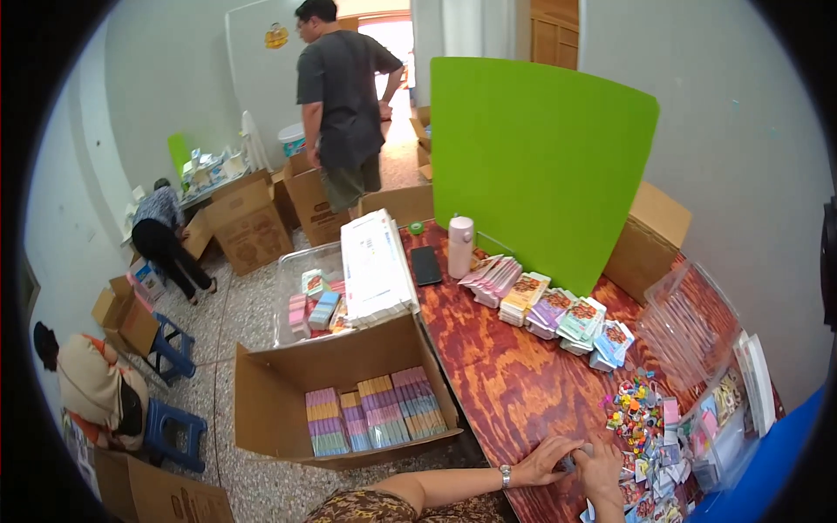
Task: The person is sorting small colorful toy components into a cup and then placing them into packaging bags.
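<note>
Head view: both hands meet at the near edge of the wooden counter (514, 375). Left hand (547, 460), watch on wrist, fingers curled and pressed down beside a small grey item (582, 451), possibly a packet; too small to tell. Right hand (600, 475) just beside it, fingers bent onto the same item, touching the left. Heap of small colourful trinkets (635, 411) just right of the hands, loose cards (654, 488) at the near right corner. Stacked card packs (558, 309) run mid-counter before a green board (540, 157). White bottle (460, 247) and black phone (425, 265) at the far edge. Open cardboard box (349, 401) on the floor off the left edge.
</note>
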Tool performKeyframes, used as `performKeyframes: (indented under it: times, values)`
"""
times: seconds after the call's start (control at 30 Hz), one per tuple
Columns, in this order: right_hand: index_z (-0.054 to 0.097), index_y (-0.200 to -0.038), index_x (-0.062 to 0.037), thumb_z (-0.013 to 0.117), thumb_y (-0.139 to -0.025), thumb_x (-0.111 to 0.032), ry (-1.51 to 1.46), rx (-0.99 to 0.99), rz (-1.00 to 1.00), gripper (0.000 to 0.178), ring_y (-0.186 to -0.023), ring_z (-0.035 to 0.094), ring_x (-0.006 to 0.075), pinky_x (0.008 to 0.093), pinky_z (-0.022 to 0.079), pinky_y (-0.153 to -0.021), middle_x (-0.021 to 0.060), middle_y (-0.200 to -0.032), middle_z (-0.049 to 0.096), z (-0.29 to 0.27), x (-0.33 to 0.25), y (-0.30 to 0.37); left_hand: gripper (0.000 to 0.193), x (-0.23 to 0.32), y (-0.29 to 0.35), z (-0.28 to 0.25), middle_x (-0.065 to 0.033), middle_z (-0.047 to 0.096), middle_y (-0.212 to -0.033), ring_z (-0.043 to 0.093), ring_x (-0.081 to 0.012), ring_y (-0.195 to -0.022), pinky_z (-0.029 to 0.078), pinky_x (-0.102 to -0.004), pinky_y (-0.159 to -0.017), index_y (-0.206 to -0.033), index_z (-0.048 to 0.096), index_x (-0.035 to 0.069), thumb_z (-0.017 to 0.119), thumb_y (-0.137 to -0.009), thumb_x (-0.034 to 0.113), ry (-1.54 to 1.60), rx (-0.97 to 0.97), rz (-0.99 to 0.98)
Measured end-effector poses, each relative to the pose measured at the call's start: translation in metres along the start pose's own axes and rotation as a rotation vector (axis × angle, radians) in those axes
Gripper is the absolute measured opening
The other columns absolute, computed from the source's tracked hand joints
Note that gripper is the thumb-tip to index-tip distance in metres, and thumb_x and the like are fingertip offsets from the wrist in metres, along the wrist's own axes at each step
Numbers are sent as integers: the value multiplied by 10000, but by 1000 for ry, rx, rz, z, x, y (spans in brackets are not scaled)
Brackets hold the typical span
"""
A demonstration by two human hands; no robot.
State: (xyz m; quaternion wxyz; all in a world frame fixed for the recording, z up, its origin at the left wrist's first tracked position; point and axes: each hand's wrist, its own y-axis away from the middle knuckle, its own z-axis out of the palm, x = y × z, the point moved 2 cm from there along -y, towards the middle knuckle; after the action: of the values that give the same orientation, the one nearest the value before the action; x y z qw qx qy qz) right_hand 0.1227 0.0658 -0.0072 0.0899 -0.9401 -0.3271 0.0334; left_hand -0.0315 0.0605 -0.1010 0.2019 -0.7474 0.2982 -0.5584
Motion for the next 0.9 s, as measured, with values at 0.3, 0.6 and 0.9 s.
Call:
performKeyframes:
  times: [0.3, 0.6, 0.9]
  values:
    - [612, -1253, -26, 645, -962, -145, -364, 296, 180, 316, -1167, 572, 424, 453, 461, -1001, 220, -1265, 605, -3, -14, 16, 914, -14, 4, -8, -177, 444, -1469, 428, -398, -1363, 227, -594, -1175, -1544, 247, 148, 781, -819, 307, -72, 40, -235]
    - [674, -1160, -10, 684, -918, -73, -396, 243, 76, 250, -1012, 656, 375, 406, 538, -842, 216, -1129, 666, 40, -9, 25, 854, -22, 19, -8, -169, 415, -1512, 402, -392, -1399, 273, -555, -1178, -1531, 280, 154, 766, -848, 316, -4, -4, -231]
    - [683, -1137, 25, 579, -897, 70, -712, 194, 74, 266, -1224, 589, 393, 415, 481, -1002, 275, -1353, 552, 31, -8, 12, 529, -16, 26, -39, -170, 490, -1456, 561, -369, -1260, 528, -433, -971, -1392, 495, 93, 694, -906, 158, 54, 41, -69]
